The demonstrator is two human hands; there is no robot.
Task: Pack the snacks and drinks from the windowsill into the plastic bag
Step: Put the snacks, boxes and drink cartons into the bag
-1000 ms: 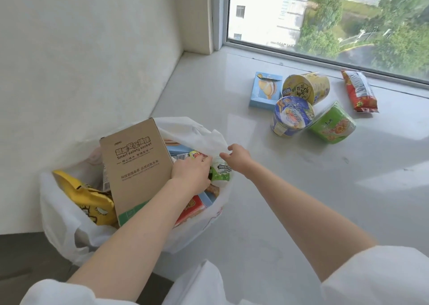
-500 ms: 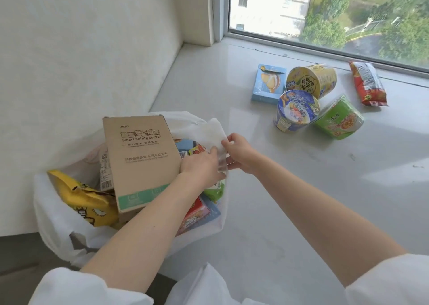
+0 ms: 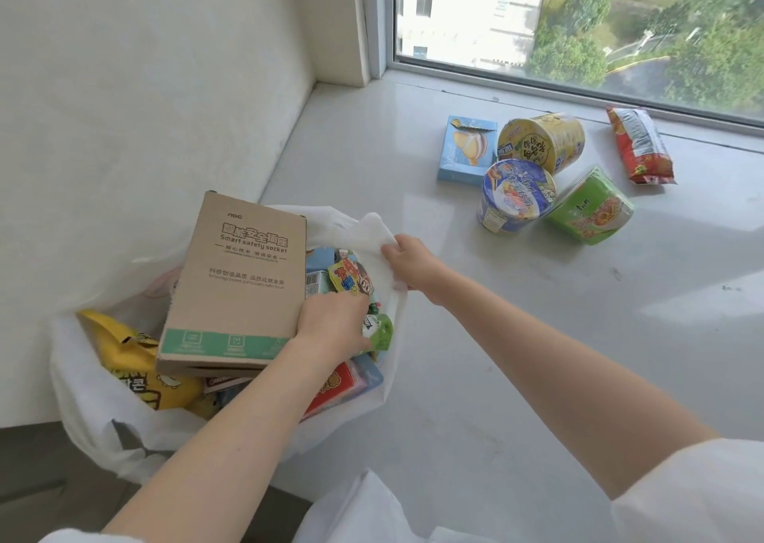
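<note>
A white plastic bag (image 3: 95, 414) sits open at the lower left of the frame, at the near left corner of the pale windowsill (image 3: 475, 356) beside the wall. The right hand (image 3: 409, 263), at centre frame, pinches the bag's rim and holds it up. The left hand (image 3: 333, 325) reaches into the bag's mouth, fingers curled over a small green drink container (image 3: 380, 331) next to a brown cardboard box (image 3: 235, 290) that stands tilted among the contents. A yellow snack packet (image 3: 132, 365) lies at the bag's left side and a red packet (image 3: 335, 389) at its right. At the upper right, near the window, lie a light blue box (image 3: 465, 150), a yellow cup (image 3: 541, 141), a blue cup (image 3: 512, 201), a green cup (image 3: 591, 212), and, apart to the right, a red snack bag (image 3: 638, 143); the three cups rest on their sides.
</note>
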